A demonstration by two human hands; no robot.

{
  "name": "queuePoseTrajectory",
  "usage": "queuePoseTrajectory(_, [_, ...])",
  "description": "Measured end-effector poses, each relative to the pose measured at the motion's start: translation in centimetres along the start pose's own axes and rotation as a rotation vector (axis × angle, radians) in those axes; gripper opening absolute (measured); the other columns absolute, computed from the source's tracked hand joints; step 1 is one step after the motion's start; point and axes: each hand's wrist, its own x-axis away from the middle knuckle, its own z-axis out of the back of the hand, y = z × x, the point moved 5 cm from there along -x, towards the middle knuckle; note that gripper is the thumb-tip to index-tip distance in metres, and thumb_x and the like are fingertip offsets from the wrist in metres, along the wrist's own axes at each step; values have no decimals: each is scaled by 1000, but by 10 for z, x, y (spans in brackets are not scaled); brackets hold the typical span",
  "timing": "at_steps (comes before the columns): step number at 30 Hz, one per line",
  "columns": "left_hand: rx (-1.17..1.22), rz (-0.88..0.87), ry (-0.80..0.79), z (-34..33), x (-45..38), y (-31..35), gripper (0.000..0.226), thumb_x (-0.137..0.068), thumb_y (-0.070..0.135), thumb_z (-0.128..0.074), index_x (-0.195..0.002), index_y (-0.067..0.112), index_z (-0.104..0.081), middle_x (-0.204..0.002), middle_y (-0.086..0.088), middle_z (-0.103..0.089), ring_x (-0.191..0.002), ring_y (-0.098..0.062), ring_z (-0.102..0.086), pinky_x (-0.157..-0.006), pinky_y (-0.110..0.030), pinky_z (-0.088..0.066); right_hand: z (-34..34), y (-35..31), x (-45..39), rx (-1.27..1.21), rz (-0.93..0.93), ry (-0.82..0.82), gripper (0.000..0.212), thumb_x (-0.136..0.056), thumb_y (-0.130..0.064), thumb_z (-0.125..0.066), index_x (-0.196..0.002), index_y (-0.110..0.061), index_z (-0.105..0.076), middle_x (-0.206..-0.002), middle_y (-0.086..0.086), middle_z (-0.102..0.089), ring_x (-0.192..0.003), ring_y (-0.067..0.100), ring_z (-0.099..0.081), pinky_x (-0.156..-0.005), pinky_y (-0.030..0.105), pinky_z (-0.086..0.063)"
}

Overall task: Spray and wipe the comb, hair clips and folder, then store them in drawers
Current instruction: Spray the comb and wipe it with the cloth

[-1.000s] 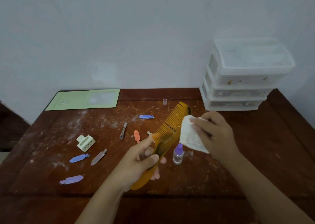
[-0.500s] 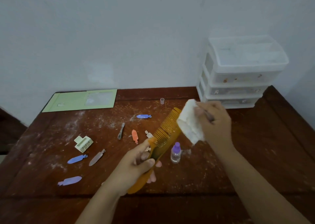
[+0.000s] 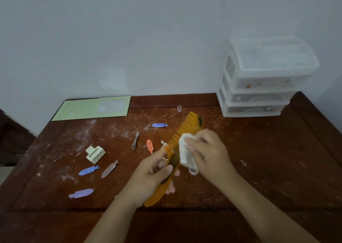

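Half a second ago the right hand held the white cloth lifted off the tip of the comb; it has since come down and toward the person, and the cloth now presses against the comb's mid-length, where the teeth meet the handle. The fingers are curled round the wad, pinching it. The left hand keeps its grip on the orange handle, thumb on top and fingers wrapped beneath — the comb runs from it toward 1 o'clock, toothed end over the wooden table. Just below the cloth, at 6 o'clock from the right hand's fingers, the small spray bottle is mostly hidden. Outward at 10 o'clock lie an orange clip, a grey clip and a blue clip; farther at 9 o'clock sit a cream claw clip and more blue and pale clips. The green folder lies flat at 11 o'clock by the wall, and the clear drawer unit stands at 1 o'clock, drawers closed.
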Motion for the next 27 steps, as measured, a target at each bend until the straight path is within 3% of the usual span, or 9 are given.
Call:
queuePoseTrajectory(5, [52,31,34,0,1,-6,29,-92,31,-39,-115,23,-55,-58,-6,-63,-45,-17,-57,-45,-25,-48,-12,-23,21,-85,197,-191,19,-80,-15,-49,-85,-11,-67,-75,5,-57,-74,10,-42,-63,19,-37])
queuePoseTrajectory(8, [-10,37,41,-2,6,-7,34,-96,11,-30,-116,27,-52,-65,-5,-67,-45,-16,-57,-45,-24,-48,6,8,-1,3,21,-71,29,-80,-20,-43,-82,-8,-69,-74,7,-57,-73,11,-43,-61,17,-35])
queuePoseTrajectory(11, [-51,13,72,-4,7,-5,40,-96,4,-28,-115,31,-51,-69,-3,-68,-44,-16,-57,-44,-24,-48,14,14,-5,75,14,61,25,-79,-14,-45,-78,-3,-67,-70,9,-54,-70,11,-38,-62,21,-35])
queuePoseTrajectory(15, [-67,-13,87,-7,10,-4,37,-94,5,-34,-116,31,-50,-70,-1,-68,-45,-15,-57,-46,-25,-48,5,-2,21,36,111,-4,19,-79,-7,-48,-85,-4,-66,-70,7,-53,-67,14,-44,-57,24,-39])
queuePoseTrajectory(19, [-62,-10,96,-11,12,-5,42,-93,3,-37,-115,36,-46,-68,-1,-68,-44,-14,-56,-46,-24,-47,18,13,16,99,51,87,21,-81,-8,-46,-86,-5,-66,-70,8,-54,-70,10,-39,-60,21,-35])
queuePoseTrajectory(23, [-129,-29,39,-11,16,0,37,-93,2,-36,-120,26,-46,-64,-1,-67,-44,-11,-56,-49,-23,-48,19,4,21,70,143,73,16,-81,-7,-46,-94,-14,-53,-69,7,-55,-68,8,-37,-54,25,-39])
queuePoseTrajectory(27, [-191,-54,-40,-12,20,5,25,-95,4,-36,-98,22,-54,-53,2,-64,-45,-9,-54,-53,-23,-48,18,3,21,77,170,75,14,-82,-5,-46,-92,-11,-54,-71,7,-54,-67,9,-36,-56,25,-36])
